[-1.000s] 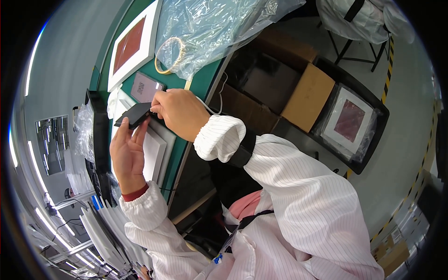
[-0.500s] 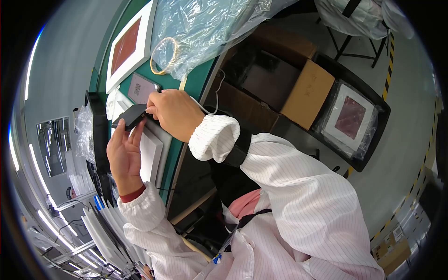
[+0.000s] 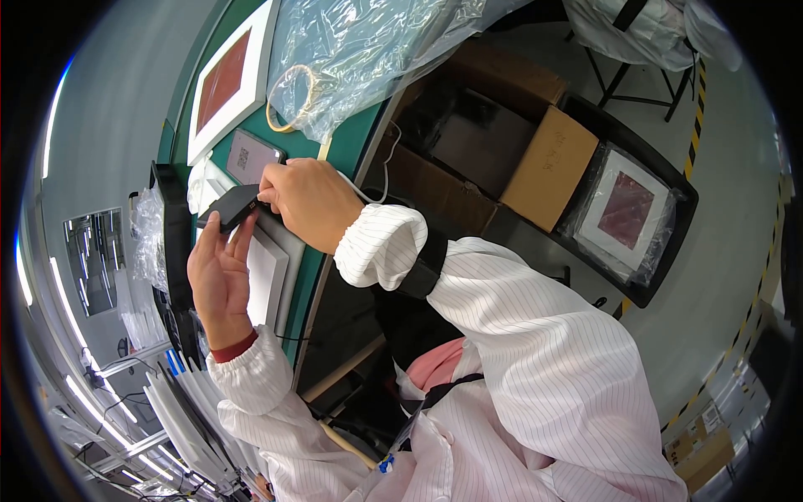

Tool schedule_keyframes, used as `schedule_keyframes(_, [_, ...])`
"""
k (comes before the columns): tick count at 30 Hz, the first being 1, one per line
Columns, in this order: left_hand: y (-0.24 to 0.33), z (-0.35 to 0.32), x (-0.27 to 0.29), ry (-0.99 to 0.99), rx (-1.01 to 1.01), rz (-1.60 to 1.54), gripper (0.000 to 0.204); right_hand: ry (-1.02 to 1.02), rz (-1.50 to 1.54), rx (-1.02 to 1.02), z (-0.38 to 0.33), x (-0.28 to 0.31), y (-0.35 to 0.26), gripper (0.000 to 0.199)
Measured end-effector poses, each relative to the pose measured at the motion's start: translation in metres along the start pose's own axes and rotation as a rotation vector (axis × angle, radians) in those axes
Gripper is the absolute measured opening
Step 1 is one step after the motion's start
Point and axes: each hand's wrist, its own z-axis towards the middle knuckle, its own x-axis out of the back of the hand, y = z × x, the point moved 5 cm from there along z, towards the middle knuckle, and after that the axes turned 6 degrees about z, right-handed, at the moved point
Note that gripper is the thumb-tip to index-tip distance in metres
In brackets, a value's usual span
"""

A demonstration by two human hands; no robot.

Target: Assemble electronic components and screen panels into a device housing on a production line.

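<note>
Between my two hands is a small flat black box (image 3: 232, 207) with a port-like slot in its near side; its exact kind does not show. My left hand (image 3: 222, 280) supports its lower edge with the fingertips, palm turned up. On the opposite side, my right hand (image 3: 308, 201) pinches the box's upper right corner; what else those fingers may hold is hidden. Just beyond the box lies a grey phone-like slab (image 3: 251, 157) with a square printed code. White flat panels (image 3: 266, 280) lie under and beside the box on the green table (image 3: 345, 149).
A white frame with a reddish-brown middle (image 3: 232, 74) lies farther back beside clear plastic sheeting (image 3: 360, 58) and a tape roll (image 3: 274, 117). Right of the table stand an open cardboard box (image 3: 548, 171) and a black tray (image 3: 682, 217) holding a wrapped frame. A white cable (image 3: 386, 177) hangs over the edge.
The view has shifted very slightly. Both hands keep the same hold on the black box, with almost no movement.
</note>
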Motion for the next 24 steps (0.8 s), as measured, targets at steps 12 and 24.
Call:
schedule_keyframes(12, [0.012, -0.002, -0.001, 0.02, -0.07, -0.075, 0.022, 0.047, 0.079, 0.037, 0.011, 0.004, -0.012, 0.013])
schedule_keyframes(24, [-0.017, -0.026, -0.003, 0.161, -0.3, -0.187, 0.04, -0.102, 0.19, -0.184, 0.001, 0.009, -0.015, 0.01])
